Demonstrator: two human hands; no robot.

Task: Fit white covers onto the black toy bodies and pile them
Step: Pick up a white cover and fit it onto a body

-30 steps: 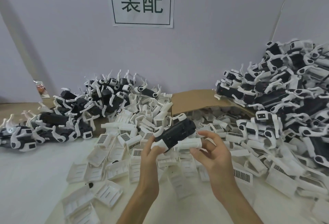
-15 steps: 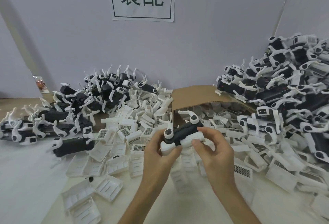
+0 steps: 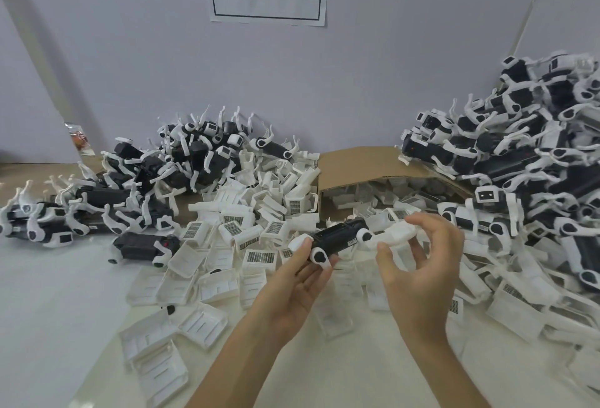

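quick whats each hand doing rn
left hand: holds the black toy body.
right hand: fingers loosely curled at the toy's white end; cannot tell if it grips.
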